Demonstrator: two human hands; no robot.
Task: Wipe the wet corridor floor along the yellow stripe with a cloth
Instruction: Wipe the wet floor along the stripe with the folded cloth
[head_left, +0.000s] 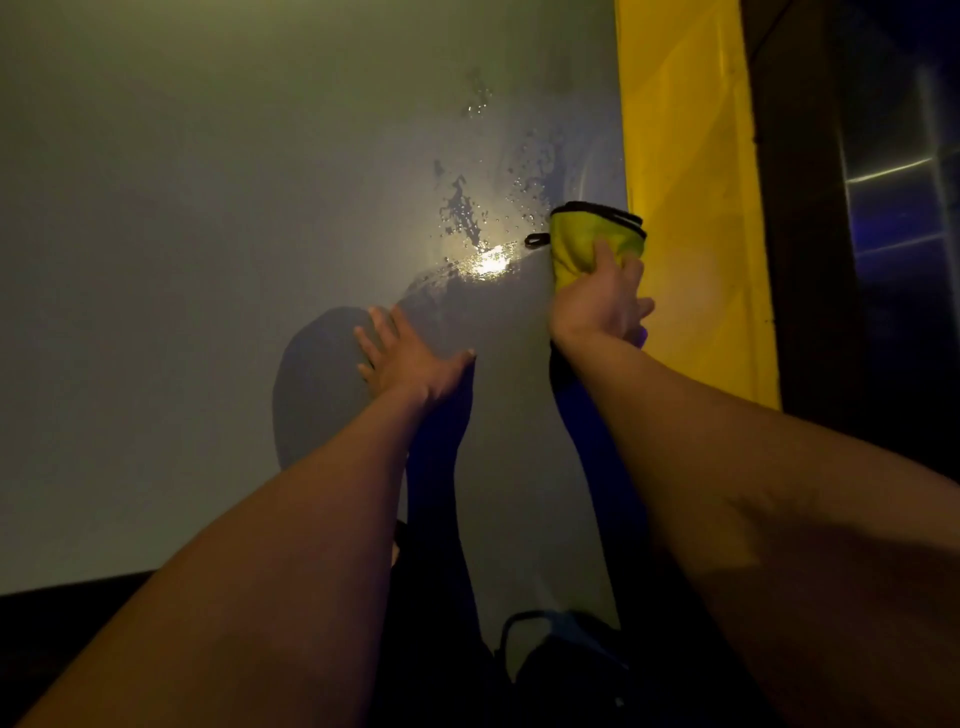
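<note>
If the right hand, gripping the yellow-green cloth, skips the puddle at ten o'clock, the flat, empty left hand may slip.

a dark doorframe and a reflective metal panel at right.

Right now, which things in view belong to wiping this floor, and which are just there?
Part of the job:
cloth, pressed down by the right hand
wet patch on the floor
yellow stripe
left hand, flat on the floor

Just there:
dark wall panel beyond the stripe
shoe at the bottom
</note>
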